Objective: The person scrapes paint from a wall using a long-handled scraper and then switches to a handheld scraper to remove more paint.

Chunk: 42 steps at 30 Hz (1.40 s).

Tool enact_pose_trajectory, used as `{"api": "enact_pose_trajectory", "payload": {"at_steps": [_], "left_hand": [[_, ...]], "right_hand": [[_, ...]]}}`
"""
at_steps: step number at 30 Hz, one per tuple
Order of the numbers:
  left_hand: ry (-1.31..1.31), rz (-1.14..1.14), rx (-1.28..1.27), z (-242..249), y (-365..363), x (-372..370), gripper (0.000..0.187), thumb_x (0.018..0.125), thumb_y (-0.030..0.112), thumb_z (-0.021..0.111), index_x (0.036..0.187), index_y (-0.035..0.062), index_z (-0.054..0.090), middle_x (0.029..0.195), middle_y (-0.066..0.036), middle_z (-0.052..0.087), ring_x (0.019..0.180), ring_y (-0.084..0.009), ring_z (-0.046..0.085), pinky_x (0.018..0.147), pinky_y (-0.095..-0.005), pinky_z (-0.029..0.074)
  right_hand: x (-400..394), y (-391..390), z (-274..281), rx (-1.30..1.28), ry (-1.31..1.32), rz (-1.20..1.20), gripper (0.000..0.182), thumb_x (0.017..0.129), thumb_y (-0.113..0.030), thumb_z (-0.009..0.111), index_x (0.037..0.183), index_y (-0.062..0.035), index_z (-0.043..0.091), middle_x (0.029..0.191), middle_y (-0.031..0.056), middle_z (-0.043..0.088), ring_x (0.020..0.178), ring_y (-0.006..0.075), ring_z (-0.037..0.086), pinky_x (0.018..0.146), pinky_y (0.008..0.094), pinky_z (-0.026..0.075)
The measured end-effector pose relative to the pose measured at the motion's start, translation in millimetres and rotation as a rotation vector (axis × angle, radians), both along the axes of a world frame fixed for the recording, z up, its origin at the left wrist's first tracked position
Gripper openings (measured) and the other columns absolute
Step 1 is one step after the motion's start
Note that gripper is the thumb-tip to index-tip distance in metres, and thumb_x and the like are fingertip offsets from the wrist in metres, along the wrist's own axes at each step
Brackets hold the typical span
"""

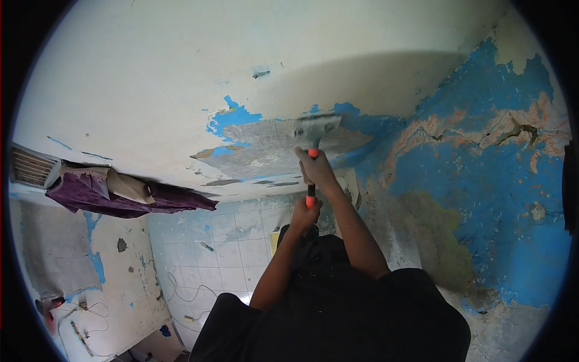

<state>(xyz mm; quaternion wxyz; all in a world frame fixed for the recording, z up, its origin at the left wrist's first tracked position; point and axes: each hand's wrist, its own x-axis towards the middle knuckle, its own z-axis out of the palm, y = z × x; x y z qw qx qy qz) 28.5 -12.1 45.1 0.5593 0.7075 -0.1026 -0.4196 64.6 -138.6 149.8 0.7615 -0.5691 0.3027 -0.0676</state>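
A long-handled paint scraper (315,128) with a wide blade and a red-and-black handle is held up against the wall (259,145) in front of me. My right hand (318,168) is closed around the handle just below the scraper's head. Lower down, my left hand (304,215) grips the same handle near its end. The blade's edge looks slightly blurred and lies along the border between white paint and a bare grey patch. Blue paint shows in ragged pieces around that patch.
At right, a blue wall (500,199) has a rough crack running across it. Purple cloth (129,199) hangs beside a louvred vent (35,167) at left. Below lies a tiled floor (235,247) with a thin cable and small debris. A red tool (48,311) lies at lower left.
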Motion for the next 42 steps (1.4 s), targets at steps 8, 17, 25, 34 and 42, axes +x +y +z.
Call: {"api": "enact_pose_trajectory", "payload": {"at_steps": [8,17,25,34,42], "left_hand": [[-0.048,0.027,0.006,6.2,-0.2,4.0,0.029,0.078,0.024,0.061,0.061,0.0026,0.052,0.051,-0.004,0.052,0.042,-0.0142,0.051,0.043,-0.0303,0.041],[-0.05,0.007,0.054,-38.2,15.3,-12.1,0.031,0.077,0.025,0.06,0.06,0.0004,0.053,0.052,-0.006,0.054,0.047,-0.0165,0.054,0.047,-0.034,0.042],[-0.053,0.033,0.067,-26.9,29.5,-16.0,0.032,0.077,0.025,0.06,0.059,-0.0006,0.053,0.051,-0.006,0.054,0.046,-0.0154,0.052,0.047,-0.0332,0.041],[-0.054,0.004,0.054,-26.6,19.8,4.1,0.03,0.078,0.024,0.059,0.059,0.0008,0.052,0.051,-0.005,0.053,0.046,-0.0135,0.051,0.046,-0.0326,0.04],[-0.066,0.009,0.092,-20.8,27.9,5.7,0.032,0.078,0.026,0.059,0.058,0.0012,0.052,0.051,-0.006,0.053,0.046,-0.014,0.051,0.047,-0.033,0.04]], "right_hand": [[3.0,0.7,11.9,-0.023,-0.064,0.006,0.043,0.091,-0.028,0.054,0.055,-0.0102,0.039,0.039,-0.0018,0.034,0.028,0.0108,0.032,0.03,0.0281,0.027],[-1.4,2.9,-52.2,0.086,0.049,0.035,0.044,0.089,-0.029,0.056,0.054,-0.0094,0.04,0.041,-0.001,0.035,0.03,0.0112,0.035,0.031,0.0292,0.029],[-0.3,16.3,-49.9,0.193,0.051,0.08,0.044,0.091,-0.027,0.054,0.054,-0.0112,0.037,0.04,-0.0005,0.035,0.029,0.011,0.031,0.03,0.0291,0.027],[6.6,6.5,-30.9,0.134,-0.008,0.067,0.043,0.09,-0.029,0.056,0.056,-0.0125,0.036,0.041,-0.0023,0.033,0.03,0.01,0.029,0.031,0.0291,0.027],[5.0,13.4,-24.8,0.219,-0.032,0.103,0.046,0.09,-0.028,0.055,0.052,-0.0108,0.036,0.039,0.0001,0.033,0.028,0.0124,0.032,0.03,0.0309,0.028]]}}
